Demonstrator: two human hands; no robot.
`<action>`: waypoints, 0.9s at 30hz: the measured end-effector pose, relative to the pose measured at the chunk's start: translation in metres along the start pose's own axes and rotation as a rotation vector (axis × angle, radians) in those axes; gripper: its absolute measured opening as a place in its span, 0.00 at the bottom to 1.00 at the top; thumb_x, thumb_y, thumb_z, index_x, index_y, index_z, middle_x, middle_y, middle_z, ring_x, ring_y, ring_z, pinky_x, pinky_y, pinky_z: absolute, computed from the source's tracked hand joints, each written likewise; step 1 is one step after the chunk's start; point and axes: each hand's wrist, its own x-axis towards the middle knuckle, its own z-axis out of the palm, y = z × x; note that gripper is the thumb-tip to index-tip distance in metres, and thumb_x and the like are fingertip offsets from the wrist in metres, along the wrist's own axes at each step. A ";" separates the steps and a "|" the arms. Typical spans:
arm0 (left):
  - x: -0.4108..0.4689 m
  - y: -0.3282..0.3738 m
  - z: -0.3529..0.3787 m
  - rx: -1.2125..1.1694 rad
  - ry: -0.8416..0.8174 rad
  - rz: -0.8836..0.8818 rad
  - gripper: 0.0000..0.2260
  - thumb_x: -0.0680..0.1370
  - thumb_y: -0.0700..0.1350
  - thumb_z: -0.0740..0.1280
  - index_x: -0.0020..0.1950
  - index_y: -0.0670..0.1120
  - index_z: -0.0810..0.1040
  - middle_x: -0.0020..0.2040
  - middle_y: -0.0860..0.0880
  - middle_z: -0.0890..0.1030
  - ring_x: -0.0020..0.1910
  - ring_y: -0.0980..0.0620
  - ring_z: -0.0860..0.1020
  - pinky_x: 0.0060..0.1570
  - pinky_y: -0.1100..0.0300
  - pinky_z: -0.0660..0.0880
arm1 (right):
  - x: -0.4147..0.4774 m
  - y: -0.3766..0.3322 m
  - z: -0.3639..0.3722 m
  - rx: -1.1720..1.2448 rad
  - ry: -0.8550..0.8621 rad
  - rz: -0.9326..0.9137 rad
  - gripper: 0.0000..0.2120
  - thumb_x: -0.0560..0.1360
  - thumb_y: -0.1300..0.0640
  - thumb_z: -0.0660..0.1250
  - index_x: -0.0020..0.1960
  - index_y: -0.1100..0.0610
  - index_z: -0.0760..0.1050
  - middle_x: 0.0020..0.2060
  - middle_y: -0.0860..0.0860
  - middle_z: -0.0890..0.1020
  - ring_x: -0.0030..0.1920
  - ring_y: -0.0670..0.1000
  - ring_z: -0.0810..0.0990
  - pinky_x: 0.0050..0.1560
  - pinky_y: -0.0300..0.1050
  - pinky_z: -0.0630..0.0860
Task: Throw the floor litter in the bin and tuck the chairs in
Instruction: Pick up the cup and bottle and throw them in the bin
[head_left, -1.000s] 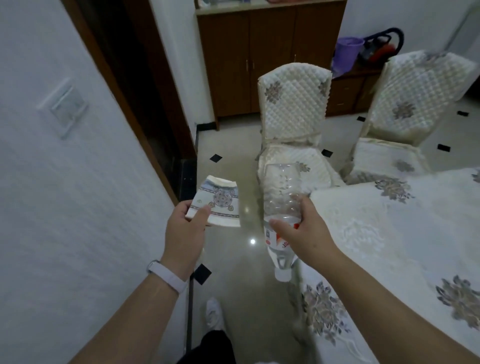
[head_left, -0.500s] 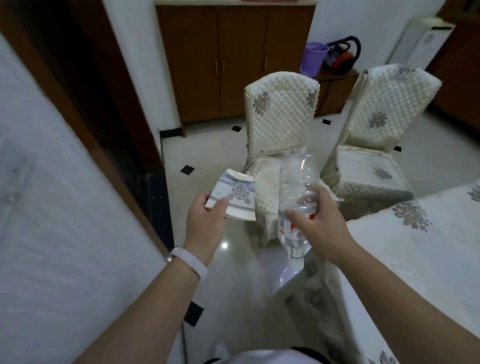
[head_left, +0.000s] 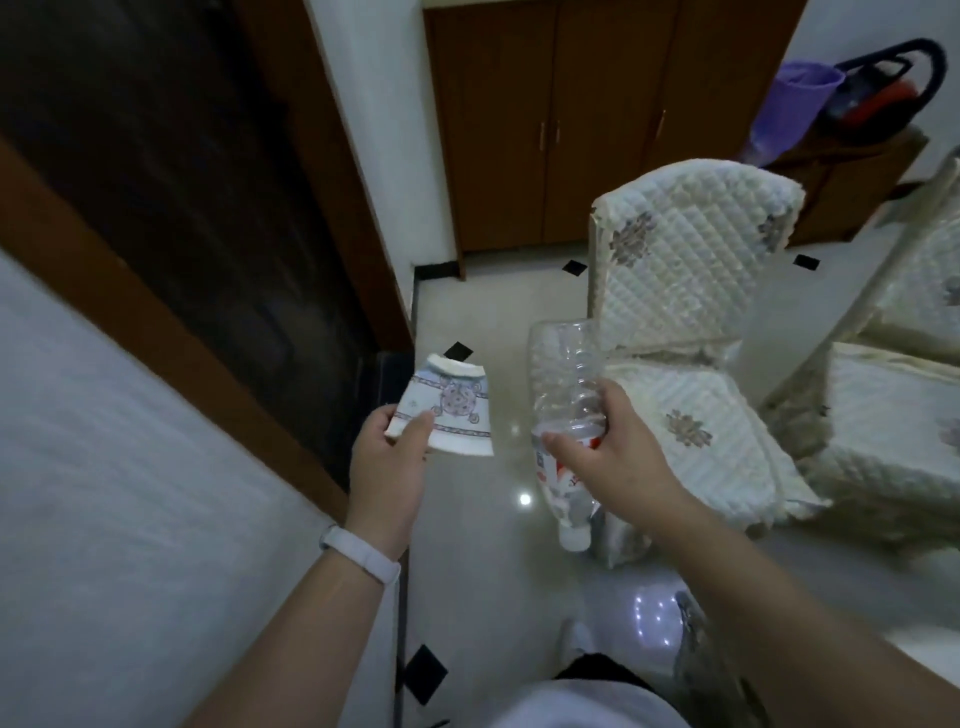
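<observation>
Left hand: pinches flattened paper cup, held above floor.
Right hand: grips plastic bottle, cap down.
Chairs: near chair right, second chair far right.

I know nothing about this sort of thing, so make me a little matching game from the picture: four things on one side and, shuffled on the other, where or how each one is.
Things:
1. paper cup
2. plastic bottle
3. purple bucket
4. chair

Place or state:
A. stands on the low cabinet at the back
B. squashed flat, pinched by the left hand
C. wears a quilted cream cover
D. gripped cap-down by the right hand

Pairs: 1-B, 2-D, 3-A, 4-C.
</observation>
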 end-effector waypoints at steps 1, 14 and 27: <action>0.010 0.005 0.013 0.003 0.013 0.004 0.04 0.80 0.43 0.67 0.52 0.51 0.78 0.48 0.53 0.84 0.43 0.61 0.83 0.37 0.67 0.76 | 0.016 0.001 -0.009 0.010 -0.005 0.001 0.23 0.70 0.50 0.75 0.59 0.39 0.67 0.48 0.38 0.80 0.43 0.34 0.79 0.42 0.33 0.74; 0.133 0.045 0.084 -0.069 0.067 -0.031 0.07 0.79 0.41 0.67 0.57 0.45 0.79 0.48 0.49 0.86 0.43 0.55 0.84 0.35 0.65 0.78 | 0.184 -0.007 -0.036 -0.020 -0.044 0.005 0.28 0.69 0.47 0.75 0.64 0.42 0.66 0.50 0.38 0.78 0.48 0.34 0.77 0.48 0.38 0.73; 0.391 0.078 0.113 -0.122 -0.109 -0.044 0.06 0.79 0.40 0.66 0.55 0.45 0.78 0.49 0.49 0.84 0.40 0.59 0.83 0.33 0.68 0.75 | 0.366 -0.047 0.026 -0.210 0.108 0.076 0.36 0.69 0.42 0.75 0.71 0.47 0.63 0.55 0.43 0.77 0.48 0.37 0.78 0.45 0.35 0.73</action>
